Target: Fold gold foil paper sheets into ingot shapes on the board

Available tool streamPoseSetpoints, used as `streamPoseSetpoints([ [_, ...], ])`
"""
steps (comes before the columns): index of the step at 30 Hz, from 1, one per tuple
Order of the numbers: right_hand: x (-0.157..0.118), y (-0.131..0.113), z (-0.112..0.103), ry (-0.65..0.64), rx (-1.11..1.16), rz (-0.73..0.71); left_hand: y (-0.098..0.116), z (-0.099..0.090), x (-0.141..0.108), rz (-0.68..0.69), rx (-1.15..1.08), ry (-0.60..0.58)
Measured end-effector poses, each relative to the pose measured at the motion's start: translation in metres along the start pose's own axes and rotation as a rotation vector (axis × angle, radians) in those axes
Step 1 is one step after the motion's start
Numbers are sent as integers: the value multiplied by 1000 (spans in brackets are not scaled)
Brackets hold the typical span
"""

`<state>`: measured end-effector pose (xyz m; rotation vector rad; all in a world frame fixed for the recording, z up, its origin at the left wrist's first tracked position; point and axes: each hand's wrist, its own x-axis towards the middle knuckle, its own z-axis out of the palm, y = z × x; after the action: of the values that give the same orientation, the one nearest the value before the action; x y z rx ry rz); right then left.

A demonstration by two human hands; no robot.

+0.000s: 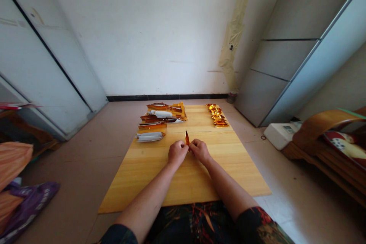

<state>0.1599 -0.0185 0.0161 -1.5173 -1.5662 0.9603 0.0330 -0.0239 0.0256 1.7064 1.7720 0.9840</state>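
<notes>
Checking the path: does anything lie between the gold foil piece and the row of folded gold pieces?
Nothing visible: only wooden board shows between the gold foil piece, pinched by the left hand and right hand, and the row of folded gold pieces.

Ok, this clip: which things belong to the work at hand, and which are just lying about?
Work: left hand, right hand, gold foil piece, stacked foil packets, folded gold pieces, wooden board.
Lying about: white box, wooden seat, purple bag, orange cloth.

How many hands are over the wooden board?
2: the left hand and the right hand, side by side above the wooden board, pinching a gold foil piece. No other hands show.
</notes>
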Motion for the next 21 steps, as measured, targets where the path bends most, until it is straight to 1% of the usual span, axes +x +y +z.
streamPoseSetpoints([
  [6,2,2,1,15,-9,-12,-6,1,5,-28,-62,-27],
  [9,2,2,0,28,-10,-4,-8,2,7,-41,-110,-20],
  [13,3,1,0,43,-32,29,-8,1,7,-102,-205,-20],
  [21,6,3,0,75,-72,62,-7,0,7,-213,-402,-85],
])
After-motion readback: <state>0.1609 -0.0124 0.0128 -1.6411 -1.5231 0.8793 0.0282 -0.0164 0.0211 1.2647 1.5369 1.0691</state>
